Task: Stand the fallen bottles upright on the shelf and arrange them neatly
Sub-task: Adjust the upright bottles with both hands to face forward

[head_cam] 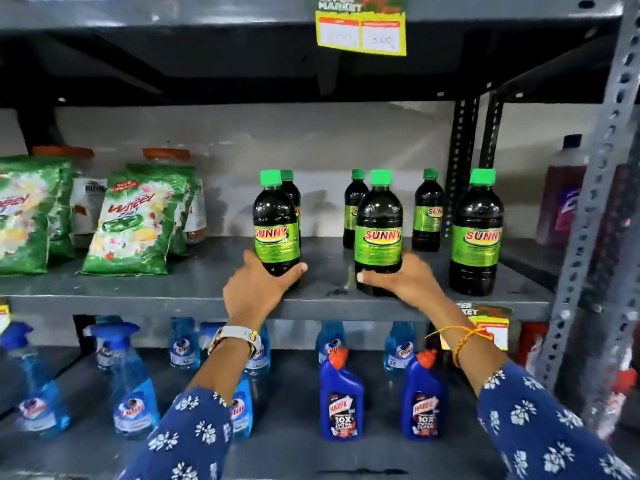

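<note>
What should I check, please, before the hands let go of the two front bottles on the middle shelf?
1. Left hand grips the left front bottle low down: ok.
2. Right hand grips the middle front bottle: ok.
3. Both held bottles upright: ok.
4. Bases flat on the shelf: cannot tell.
5. Right front bottle stands free: ok.
6. No bottle lying down: ok.

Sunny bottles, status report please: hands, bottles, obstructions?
Left hand on front-left bottle; right hand on front-middle bottle. All six visible bottles upright. Nothing in the way.
</note>
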A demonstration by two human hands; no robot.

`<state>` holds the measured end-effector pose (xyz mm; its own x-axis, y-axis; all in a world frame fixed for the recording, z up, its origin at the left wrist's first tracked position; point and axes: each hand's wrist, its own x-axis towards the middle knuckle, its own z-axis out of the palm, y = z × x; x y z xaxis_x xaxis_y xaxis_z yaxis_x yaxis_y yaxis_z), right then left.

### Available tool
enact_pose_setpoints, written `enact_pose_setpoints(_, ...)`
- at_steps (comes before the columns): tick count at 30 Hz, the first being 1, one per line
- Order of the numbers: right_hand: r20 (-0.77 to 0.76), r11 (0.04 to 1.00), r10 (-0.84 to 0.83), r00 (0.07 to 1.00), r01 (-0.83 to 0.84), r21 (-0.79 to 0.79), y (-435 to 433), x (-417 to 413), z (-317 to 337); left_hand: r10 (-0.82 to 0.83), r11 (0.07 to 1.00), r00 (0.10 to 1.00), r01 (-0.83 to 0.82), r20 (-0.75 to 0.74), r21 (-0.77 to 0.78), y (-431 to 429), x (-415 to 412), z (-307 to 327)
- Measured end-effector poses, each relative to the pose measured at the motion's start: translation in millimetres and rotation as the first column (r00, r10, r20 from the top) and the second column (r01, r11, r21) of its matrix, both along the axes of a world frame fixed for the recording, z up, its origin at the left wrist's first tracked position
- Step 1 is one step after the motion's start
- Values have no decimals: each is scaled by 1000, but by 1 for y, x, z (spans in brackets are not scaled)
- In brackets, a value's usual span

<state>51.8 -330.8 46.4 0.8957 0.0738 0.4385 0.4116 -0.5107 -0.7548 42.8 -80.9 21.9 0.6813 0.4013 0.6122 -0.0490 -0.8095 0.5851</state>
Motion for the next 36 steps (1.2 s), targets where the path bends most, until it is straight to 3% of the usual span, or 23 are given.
enact_pose_setpoints(8, 57, 991, -99, 993, 103, -81, 3, 1, -3, 37, 999, 997, -38, 72, 15, -2, 0, -2)
enact_pose_setpoints(20, 64, 989, -107, 992, 113, -91, 3, 2, -3, 78, 997, 992, -80, 98, 14, -5, 1, -1)
enact_pose_setpoints(26, 61, 997, -57, 996, 60, -38, 3, -3, -1, 72, 997, 993, -76, 97, 34, -5, -2, -3)
enact_pose_setpoints(29, 58, 993, -77, 995, 72, 96, 4, -14, -2, 17, 1000, 994, -17, 105, 1, -4, -8, -1)
enact_pose_setpoints(30, 79, 984, -80, 994, 65, 168, 3, -20, -6, -37, 997, 989, 46, 144, -58, -3, -11, 0)
enact_pose_setpoints(32, 263, 964, -101, 960, 30, 263, -5, -37, -18, -111, 977, 937, 163, 331, -135, -4, -18, -1)
enact_pose_setpoints(34, 528, 955, -218, 821, 68, 290, -27, -47, -20, -154, 979, 828, 200, 539, -28, -17, -27, -1)
enact_pose_setpoints(36, 642, 911, -384, 664, 160, 380, -60, -48, -7, -288, 956, 738, 260, 611, 136, -46, -34, 3)
